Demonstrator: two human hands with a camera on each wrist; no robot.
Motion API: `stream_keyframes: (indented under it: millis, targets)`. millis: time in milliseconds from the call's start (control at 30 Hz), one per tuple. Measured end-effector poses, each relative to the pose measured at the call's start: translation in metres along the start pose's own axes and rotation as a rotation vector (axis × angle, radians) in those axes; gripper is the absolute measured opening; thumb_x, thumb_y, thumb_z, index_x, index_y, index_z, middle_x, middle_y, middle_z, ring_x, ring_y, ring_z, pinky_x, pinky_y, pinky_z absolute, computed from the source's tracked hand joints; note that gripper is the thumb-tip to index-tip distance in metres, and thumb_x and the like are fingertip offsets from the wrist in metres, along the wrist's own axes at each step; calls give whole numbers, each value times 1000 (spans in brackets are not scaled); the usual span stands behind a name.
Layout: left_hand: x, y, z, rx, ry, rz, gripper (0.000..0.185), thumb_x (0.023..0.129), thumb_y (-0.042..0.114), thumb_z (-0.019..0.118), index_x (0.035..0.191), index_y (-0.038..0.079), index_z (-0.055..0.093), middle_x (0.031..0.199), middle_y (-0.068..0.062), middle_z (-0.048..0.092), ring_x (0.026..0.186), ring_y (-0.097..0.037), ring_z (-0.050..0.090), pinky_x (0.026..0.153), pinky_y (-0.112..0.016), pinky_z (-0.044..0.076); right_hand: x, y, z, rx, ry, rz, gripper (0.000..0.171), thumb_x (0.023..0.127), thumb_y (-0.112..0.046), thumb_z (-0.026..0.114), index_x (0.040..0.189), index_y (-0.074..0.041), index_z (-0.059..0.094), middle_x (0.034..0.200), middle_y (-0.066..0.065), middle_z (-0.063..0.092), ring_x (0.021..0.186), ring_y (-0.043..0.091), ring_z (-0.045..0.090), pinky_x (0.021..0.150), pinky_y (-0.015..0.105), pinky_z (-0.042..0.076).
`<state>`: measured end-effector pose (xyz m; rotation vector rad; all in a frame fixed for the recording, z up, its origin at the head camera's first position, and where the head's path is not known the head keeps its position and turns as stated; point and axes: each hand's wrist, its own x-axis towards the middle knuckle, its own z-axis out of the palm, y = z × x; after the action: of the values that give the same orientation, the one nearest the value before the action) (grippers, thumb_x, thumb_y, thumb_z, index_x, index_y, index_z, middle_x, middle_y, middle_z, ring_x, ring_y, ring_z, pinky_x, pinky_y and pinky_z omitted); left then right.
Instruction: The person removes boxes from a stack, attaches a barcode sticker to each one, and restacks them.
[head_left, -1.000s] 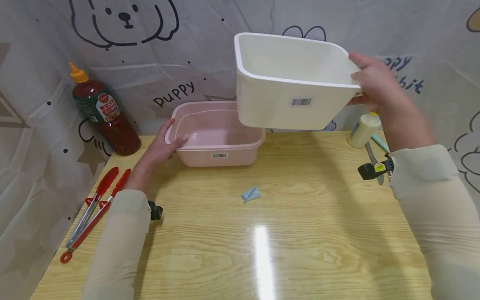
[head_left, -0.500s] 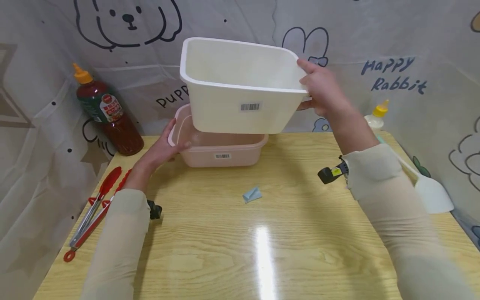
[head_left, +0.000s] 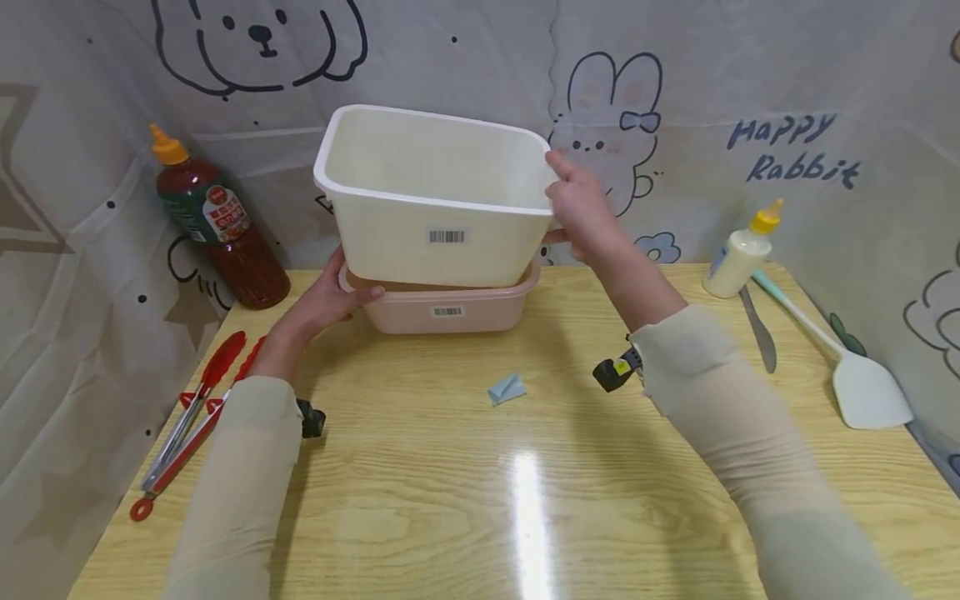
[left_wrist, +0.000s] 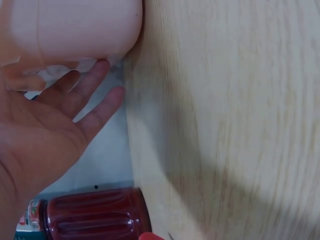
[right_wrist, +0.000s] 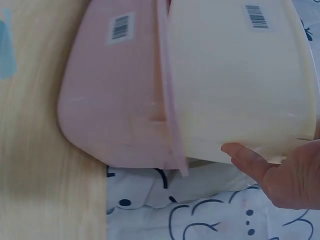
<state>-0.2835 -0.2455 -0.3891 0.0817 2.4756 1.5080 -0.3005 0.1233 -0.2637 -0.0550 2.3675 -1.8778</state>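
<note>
A white plastic bin (head_left: 382,237) is low over a pink basin (head_left: 405,312), its bottom lowered past the basin's front rim in the head view. My right hand (head_left: 585,200) grips the bin's right end at the rim; in the right wrist view the thumb (right_wrist: 245,156) lies along its side. The pink basin stands on the table against the back cloth. My left hand (head_left: 318,296) holds the basin's left end, thumb over the rim. Its fingers (left_wrist: 95,80) reach along the outside in the left wrist view. The basin's inside is mostly hidden by the bin.
At the left stand a red sauce bottle (head_left: 221,229) and red-tipped tongs (head_left: 195,417). A small folded blue paper (head_left: 507,389) lies mid-table. To the right are a yellow-capped bottle (head_left: 738,258), a knife (head_left: 759,332) and a white spatula (head_left: 870,387). A printed cloth (head_left: 465,50) hangs behind.
My right hand has carried the white bin left and down, from right of the pink basin to over it. My left hand has stayed on the basin.
</note>
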Motion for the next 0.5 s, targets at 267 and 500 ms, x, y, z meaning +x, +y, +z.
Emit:
stream_keyframes:
  millis: [267,500]
  targets:
    - [-4,-3,1,5,21,54,107,91,36,76,159,49,-6,171,-9,9,151,-42,27,106,-72,40,5,20,13,-115,23,6,61,105,-14,34,162,-32,21,170,-3,22,132,27,54,99,48,57]
    - [-16,7,3,-47,-3,50,102,93,29,73,162,29,-1,169,-14,14,151,-43,28,108,-72,38,6,35,27,-204,119,-59,62,100,-11,38,160,-25,32,166,-2,34,88,14,60,75,27,58]
